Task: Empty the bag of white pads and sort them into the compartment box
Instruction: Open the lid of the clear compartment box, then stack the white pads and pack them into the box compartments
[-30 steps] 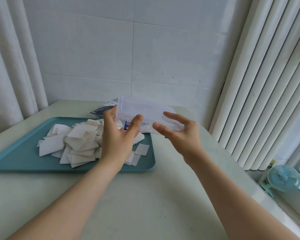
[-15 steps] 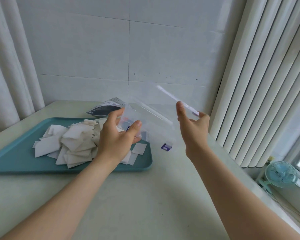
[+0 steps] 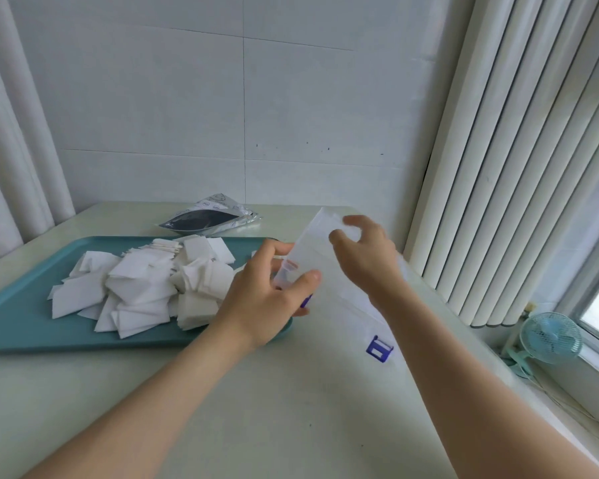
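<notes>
Desk [image 3: 256, 409] surface, pale and smooth, carries everything here. On its left lies a teal rectangular plastic tray [image 3: 21, 333], and heaped on the tray is the pile of white square pads [image 3: 146, 281], already out of the bag. The clear plastic compartment box [image 3: 325, 271] is held tilted above the tray's right end and the desk. Its translucent panels are splayed, and one blue latch [image 3: 379, 348] hangs low near the desk. Behind the tray the silver foil bag [image 3: 211, 219] lies flat, its mouth open and dark.

The likely trouble is the box. It looks slick and light and is half open in the air, so a slipping hold could let it swing or drop onto the pads and scatter them off the tray. Forcing the lid could also strain the hinge.

The left hand [image 3: 263, 299] reaches over the tray's corner, thumb and fingers wrapped in a grip on the box's lower edge. The right hand [image 3: 367, 257] is raised at the upper panel with fingers curled; blur hides whether its grip closes on the plastic.
</notes>
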`<action>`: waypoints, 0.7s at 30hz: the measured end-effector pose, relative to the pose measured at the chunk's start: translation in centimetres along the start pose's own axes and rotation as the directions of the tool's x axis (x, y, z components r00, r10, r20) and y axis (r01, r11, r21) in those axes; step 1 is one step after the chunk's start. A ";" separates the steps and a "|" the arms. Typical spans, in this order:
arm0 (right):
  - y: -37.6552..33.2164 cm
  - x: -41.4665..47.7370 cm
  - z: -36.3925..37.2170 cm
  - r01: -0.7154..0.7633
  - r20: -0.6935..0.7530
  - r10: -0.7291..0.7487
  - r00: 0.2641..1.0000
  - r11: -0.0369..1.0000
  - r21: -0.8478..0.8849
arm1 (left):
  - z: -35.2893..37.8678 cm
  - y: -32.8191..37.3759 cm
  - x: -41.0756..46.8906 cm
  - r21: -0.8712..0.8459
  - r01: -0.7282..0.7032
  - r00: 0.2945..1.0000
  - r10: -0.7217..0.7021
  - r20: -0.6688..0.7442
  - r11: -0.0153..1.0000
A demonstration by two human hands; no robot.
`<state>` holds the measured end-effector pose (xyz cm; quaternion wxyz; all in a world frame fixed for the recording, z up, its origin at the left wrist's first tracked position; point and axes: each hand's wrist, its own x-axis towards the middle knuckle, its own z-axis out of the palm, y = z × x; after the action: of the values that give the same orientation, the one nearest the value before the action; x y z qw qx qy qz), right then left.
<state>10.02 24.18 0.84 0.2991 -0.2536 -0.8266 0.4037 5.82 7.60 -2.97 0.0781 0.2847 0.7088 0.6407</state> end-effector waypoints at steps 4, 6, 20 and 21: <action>0.0 -0.3 1.5 0.075 0.151 -0.042 0.988 0.973 -0.218 | 0.2 -0.8 -0.2 0.515 -0.107 0.992 0.129 -0.006 0.850; 0.5 -0.3 2.1 0.101 0.222 -0.034 0.974 0.949 -0.297 | 0.0 -1.2 -0.3 0.616 -0.151 0.986 0.163 0.037 0.773; 2.5 -0.5 3.6 0.397 0.403 -0.225 0.887 0.817 -0.419 | -4.1 -3.2 1.9 0.923 -0.031 0.922 0.367 -0.121 0.383; 2.3 -0.6 3.7 0.418 0.400 -0.264 0.878 0.831 -0.368 | -4.6 -3.2 2.0 0.932 0.032 0.929 0.333 -0.162 0.362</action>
<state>8.30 23.11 -3.06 0.1574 -0.0893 -0.9668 0.1806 1.02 4.57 -4.74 -0.2714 0.2346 0.9164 0.1773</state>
